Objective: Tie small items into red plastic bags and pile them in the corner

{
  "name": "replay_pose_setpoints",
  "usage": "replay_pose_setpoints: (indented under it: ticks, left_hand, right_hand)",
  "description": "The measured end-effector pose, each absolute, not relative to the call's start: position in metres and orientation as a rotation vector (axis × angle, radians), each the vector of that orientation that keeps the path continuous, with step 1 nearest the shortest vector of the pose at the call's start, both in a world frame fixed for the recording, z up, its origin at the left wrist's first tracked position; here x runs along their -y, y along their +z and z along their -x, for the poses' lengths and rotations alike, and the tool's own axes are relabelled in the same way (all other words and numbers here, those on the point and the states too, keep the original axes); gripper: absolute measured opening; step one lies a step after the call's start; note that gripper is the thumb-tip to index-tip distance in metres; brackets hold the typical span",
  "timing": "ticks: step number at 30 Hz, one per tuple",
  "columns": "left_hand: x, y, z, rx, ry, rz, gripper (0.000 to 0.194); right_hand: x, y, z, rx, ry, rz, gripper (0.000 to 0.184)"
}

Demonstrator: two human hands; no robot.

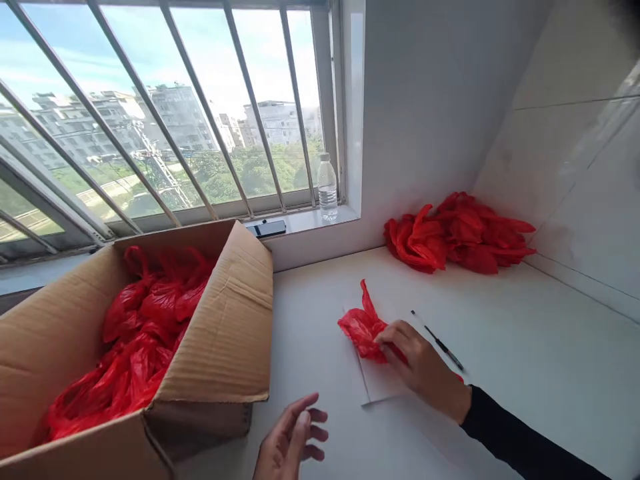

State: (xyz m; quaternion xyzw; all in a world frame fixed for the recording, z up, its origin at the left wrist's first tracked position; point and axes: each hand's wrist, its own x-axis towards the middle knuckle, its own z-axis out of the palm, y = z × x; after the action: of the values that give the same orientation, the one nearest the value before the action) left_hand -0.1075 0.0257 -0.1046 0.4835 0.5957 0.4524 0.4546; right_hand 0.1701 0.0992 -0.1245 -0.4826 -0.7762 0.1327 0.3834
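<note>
A crumpled red plastic bag (361, 328) is pinched in the fingers of my right hand (420, 363), just over a white sheet of paper (380, 387) on the white tabletop. Part of the bag lies hidden under that hand, and a bit of red shows by the wrist. My left hand (290, 437) is at the lower middle with its fingers apart and nothing in them. Left of it stands an open cardboard box (220, 333) with several red plastic bags (145, 333) inside.
Behind my right hand lies a black pen (443, 347). Red bags (460, 233) are heaped against the back wall. On the windowsill are a water bottle (327, 190) and a phone (270, 229), in front of a barred window.
</note>
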Motion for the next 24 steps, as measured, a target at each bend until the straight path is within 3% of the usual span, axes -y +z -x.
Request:
replay_pose_setpoints:
  ticks: [4,8,13,24]
  left_hand:
    - [-0.022,-0.119,0.096,-1.626,1.071,-1.431,0.049]
    - [-0.011,-0.128,0.084,-1.588,0.933,-1.502,0.031]
    - [-0.002,-0.13,0.072,-1.525,0.91,-1.492,0.031]
    - [0.026,-0.107,0.103,-1.512,1.092,-1.229,0.022]
  right_hand:
    - [-0.013,-0.14,-0.157,2.216,0.536,0.963,0.019]
    - [0.008,-0.141,-0.156,2.005,0.721,1.104,0.023]
    - [-0.011,-0.136,-0.148,1.981,0.645,1.353,0.026]
    - [0.0,-0.111,-0.162,1.814,0.529,1.32,0.013]
